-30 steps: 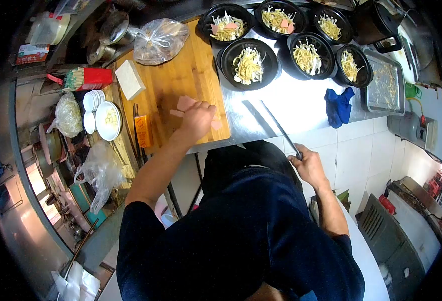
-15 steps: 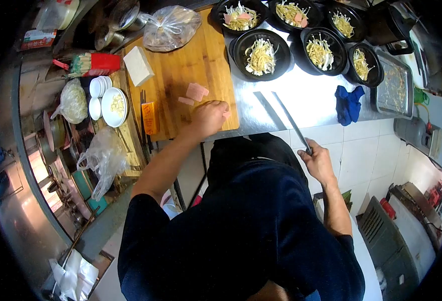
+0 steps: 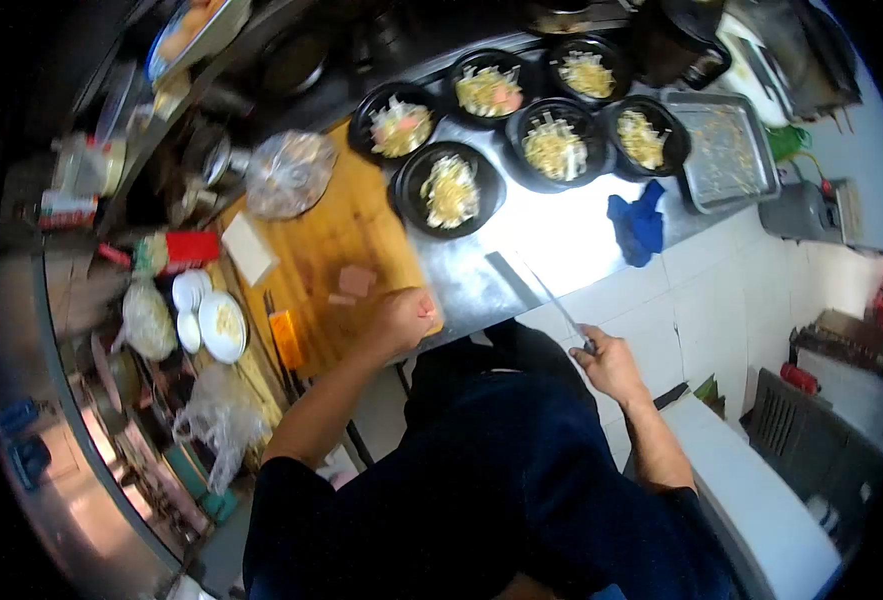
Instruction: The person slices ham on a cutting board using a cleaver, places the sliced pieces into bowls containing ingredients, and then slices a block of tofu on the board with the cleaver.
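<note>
My left hand (image 3: pixel 401 322) is closed over the right edge of the wooden cutting board (image 3: pixel 333 238). A bit of pink shows at its fingertips and looks like sliced ham, mostly hidden by the fingers. Just beyond that hand, more pink ham slices (image 3: pixel 357 281) lie on the board. My right hand (image 3: pixel 611 366) grips the handle of a long knife (image 3: pixel 553 301), its blade pointing away over the counter's front edge. Closest beyond the hands is a black pot (image 3: pixel 408 208) holding pale noodle-like strands and white enoki-like mushrooms.
Several similar black pots stand behind, including one with pink slices (image 3: pixel 401 128). A blue cloth (image 3: pixel 638 224) and a metal tray (image 3: pixel 719 150) lie to the right. On the left are a white block (image 3: pixel 249 250), an orange packet (image 3: pixel 286 340), a tied plastic bag (image 3: pixel 291 172) and white bowls (image 3: pixel 223 328).
The camera view has turned and shifted, so the board and pots appear lower and farther left. Both hands keep their grips, and the left stays near the board's edge.
</note>
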`<state>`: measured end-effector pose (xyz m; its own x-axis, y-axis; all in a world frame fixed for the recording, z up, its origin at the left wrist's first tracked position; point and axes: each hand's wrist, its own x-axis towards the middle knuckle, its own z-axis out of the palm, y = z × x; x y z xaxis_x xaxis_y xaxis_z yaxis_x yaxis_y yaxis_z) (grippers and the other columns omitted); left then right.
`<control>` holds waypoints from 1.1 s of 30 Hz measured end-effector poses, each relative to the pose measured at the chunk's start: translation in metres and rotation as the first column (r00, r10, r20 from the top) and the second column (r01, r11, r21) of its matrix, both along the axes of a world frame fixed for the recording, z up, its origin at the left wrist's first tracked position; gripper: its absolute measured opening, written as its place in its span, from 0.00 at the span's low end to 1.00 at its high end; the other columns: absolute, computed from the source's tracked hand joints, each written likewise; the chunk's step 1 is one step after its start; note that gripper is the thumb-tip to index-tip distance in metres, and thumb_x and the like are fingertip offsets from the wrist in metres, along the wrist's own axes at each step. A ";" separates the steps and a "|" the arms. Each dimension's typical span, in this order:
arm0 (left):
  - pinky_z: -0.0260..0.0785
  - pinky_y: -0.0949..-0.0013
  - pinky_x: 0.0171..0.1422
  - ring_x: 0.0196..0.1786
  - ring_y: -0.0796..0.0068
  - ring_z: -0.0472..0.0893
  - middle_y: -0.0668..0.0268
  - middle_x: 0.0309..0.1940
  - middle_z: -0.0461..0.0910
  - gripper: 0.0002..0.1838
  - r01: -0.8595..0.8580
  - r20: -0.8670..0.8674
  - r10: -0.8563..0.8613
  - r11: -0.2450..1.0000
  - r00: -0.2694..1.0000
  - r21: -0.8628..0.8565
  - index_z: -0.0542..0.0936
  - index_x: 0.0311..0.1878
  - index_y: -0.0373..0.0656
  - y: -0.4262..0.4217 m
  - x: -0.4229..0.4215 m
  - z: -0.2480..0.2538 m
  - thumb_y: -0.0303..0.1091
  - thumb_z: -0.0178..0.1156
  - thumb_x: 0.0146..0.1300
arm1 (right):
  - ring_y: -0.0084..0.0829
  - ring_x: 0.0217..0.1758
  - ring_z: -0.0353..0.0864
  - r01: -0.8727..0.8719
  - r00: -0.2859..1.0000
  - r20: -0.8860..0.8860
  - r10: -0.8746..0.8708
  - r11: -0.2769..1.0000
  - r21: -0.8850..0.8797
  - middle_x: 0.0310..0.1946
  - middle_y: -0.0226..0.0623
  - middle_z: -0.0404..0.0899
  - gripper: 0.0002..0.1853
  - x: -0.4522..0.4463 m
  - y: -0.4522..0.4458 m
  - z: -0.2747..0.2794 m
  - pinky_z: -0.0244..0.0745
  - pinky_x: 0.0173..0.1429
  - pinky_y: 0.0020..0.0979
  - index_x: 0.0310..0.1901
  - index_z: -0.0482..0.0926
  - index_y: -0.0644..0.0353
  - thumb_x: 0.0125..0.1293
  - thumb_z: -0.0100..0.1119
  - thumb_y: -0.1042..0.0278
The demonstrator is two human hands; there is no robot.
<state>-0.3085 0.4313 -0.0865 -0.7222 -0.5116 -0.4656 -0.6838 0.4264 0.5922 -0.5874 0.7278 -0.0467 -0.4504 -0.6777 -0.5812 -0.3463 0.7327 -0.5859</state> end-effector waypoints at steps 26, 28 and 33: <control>0.80 0.50 0.49 0.43 0.47 0.90 0.48 0.38 0.89 0.14 -0.079 -0.111 0.035 0.904 0.993 -0.419 0.88 0.46 0.40 -0.212 -0.046 0.035 0.42 0.71 0.71 | 0.20 0.25 0.66 0.262 0.965 0.023 -0.262 0.965 -0.007 0.22 0.26 0.71 0.17 0.026 0.074 -0.029 0.66 0.32 0.31 0.60 0.87 0.67 0.73 0.75 0.71; 0.81 0.48 0.51 0.46 0.45 0.89 0.51 0.37 0.89 0.10 -0.152 -0.014 0.153 0.955 0.988 -0.254 0.90 0.47 0.41 -0.188 0.038 -0.004 0.35 0.73 0.68 | 0.23 0.27 0.68 0.120 0.993 -0.011 -0.120 0.993 -0.014 0.22 0.31 0.73 0.25 0.021 0.051 -0.025 0.71 0.34 0.31 0.67 0.85 0.71 0.72 0.77 0.69; 0.79 0.50 0.67 0.63 0.46 0.85 0.52 0.57 0.87 0.16 -0.155 -0.064 0.141 0.921 0.988 -0.358 0.88 0.59 0.40 -0.114 0.121 -0.048 0.29 0.72 0.69 | 0.25 0.26 0.70 -0.007 1.000 -0.015 0.007 1.000 0.015 0.21 0.33 0.73 0.26 0.025 -0.007 -0.003 0.72 0.35 0.32 0.68 0.85 0.70 0.72 0.77 0.68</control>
